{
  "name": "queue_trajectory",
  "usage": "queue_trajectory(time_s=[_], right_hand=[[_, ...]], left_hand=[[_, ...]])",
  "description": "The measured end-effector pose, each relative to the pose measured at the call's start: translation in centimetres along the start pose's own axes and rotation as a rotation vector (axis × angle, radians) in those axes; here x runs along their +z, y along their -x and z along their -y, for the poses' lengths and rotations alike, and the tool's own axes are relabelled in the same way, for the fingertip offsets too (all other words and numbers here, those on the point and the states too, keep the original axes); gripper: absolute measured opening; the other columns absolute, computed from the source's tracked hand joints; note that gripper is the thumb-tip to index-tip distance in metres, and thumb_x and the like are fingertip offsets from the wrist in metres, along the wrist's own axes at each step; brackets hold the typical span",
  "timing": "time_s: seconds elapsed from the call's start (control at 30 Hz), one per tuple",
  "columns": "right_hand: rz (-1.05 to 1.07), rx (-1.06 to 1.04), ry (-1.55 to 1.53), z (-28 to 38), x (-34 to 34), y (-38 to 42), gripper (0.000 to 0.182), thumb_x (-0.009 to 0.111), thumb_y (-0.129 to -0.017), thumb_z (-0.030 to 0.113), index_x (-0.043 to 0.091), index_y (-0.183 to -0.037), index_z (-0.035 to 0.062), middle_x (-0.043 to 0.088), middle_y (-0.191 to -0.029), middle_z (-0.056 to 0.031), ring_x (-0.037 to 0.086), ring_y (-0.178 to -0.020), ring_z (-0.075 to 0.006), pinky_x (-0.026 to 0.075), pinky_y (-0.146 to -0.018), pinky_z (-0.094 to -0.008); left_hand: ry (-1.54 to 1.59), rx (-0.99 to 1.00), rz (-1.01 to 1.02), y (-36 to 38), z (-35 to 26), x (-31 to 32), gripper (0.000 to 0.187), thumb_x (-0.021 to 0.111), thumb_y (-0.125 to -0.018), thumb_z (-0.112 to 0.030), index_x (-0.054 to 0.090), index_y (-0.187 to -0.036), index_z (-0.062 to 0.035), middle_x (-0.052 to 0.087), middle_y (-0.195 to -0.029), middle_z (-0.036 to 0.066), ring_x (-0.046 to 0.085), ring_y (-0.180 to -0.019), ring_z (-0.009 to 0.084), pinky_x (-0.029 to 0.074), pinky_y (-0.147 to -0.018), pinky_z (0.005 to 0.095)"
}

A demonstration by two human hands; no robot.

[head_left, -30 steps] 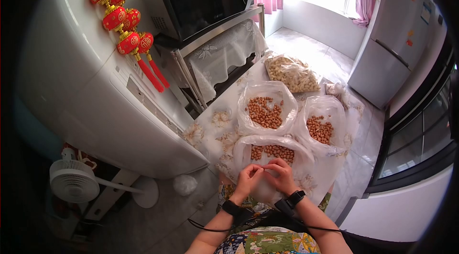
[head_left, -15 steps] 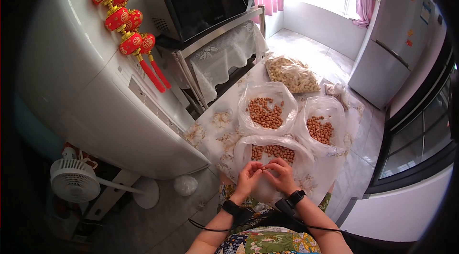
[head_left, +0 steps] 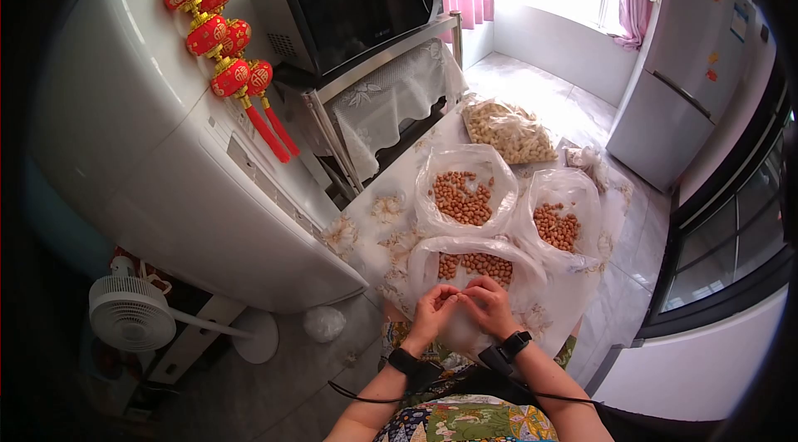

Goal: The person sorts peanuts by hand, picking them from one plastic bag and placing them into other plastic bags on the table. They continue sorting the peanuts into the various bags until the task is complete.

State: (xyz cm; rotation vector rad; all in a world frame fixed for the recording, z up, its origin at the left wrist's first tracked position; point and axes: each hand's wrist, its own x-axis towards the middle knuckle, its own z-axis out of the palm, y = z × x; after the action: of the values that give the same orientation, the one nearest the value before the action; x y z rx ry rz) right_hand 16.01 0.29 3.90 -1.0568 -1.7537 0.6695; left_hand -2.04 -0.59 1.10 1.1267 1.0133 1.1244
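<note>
Near the lower centre of the frame, a translucent plastic bag of peanut kernels (head_left: 426, 257) is sitting on the table (head_left: 565, 296) with its mouth gaping upward. Its long axis is running left to right, and the kernels are gathering along its far side. The left hand (head_left: 434, 309) and right hand (head_left: 490, 309) are meeting at the fingertips by the bag's near rim. Both are pinching at something tiny between thumbs and fingers — it is too small and too covered to identify.

Beyond the far rim, a round-mouthed bag (head_left: 500, 166) is standing open with more kernels inside, while a third open bag (head_left: 583, 192) is sitting just to its right, leaning its long axis up the frame. The bags are crowding one another, leaving only narrow gaps. Farther up, a clear bag of unshelled peanuts (head_left: 509, 133) is lying near the table's far end, and a small bundled bag (head_left: 588, 161) is resting by the right edge.

The table's right edge is slanting toward the lower centre, with tiled floor (head_left: 633, 246) opening beyond it. At the upper left, a metal rack (head_left: 312, 105) is bordering the table and bearing a microwave (head_left: 366, 5) — the refrigerator (head_left: 677, 68) is standing across the floor at upper right.
</note>
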Motion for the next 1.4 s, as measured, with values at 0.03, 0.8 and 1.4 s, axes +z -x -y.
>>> queue_trajectory(time_s=[0.03, 0.8, 1.4], right_hand=[[0.005, -0.004, 0.0, 0.0, 0.0, 0.0, 0.012, 0.08, -0.086, 0.01, 0.076, -0.094, 0.0033, 0.068, -0.094, -0.0117, 0.068, -0.085, -0.0281, 0.055, -0.074, -0.0372], [-0.01, -0.028, 0.016, 0.1, 0.0, 0.0, 0.019, 0.081, -0.083, 0.007, 0.079, -0.102, 0.0066, 0.069, -0.095, -0.0108, 0.069, -0.085, -0.0275, 0.056, -0.075, -0.0367], [0.0, -0.024, -0.002, 0.2, -0.1, 0.0, 0.015, 0.077, -0.086, 0.005, 0.077, -0.101, 0.0044, 0.068, -0.095, -0.0112, 0.069, -0.086, -0.0277, 0.056, -0.074, -0.0369]], left_hand=[[-0.028, -0.01, -0.002, 0.0, 0.0, 0.0, 0.013, 0.065, -0.104, -0.009, 0.067, -0.114, -0.0012, 0.07, -0.106, 0.0, 0.064, -0.097, 0.0065, 0.053, -0.088, 0.0229], [-0.106, -0.044, 0.002, -0.3, 0.7, -0.2, 0.023, 0.062, -0.108, -0.022, 0.066, -0.112, -0.0002, 0.07, -0.102, 0.002, 0.066, -0.097, 0.0091, 0.053, -0.09, 0.0255], [-0.086, -0.043, -0.005, -0.3, 0.6, -0.1, 0.024, 0.063, -0.107, -0.023, 0.067, -0.11, 0.0001, 0.07, -0.102, 0.002, 0.064, -0.096, 0.0087, 0.053, -0.089, 0.025]])
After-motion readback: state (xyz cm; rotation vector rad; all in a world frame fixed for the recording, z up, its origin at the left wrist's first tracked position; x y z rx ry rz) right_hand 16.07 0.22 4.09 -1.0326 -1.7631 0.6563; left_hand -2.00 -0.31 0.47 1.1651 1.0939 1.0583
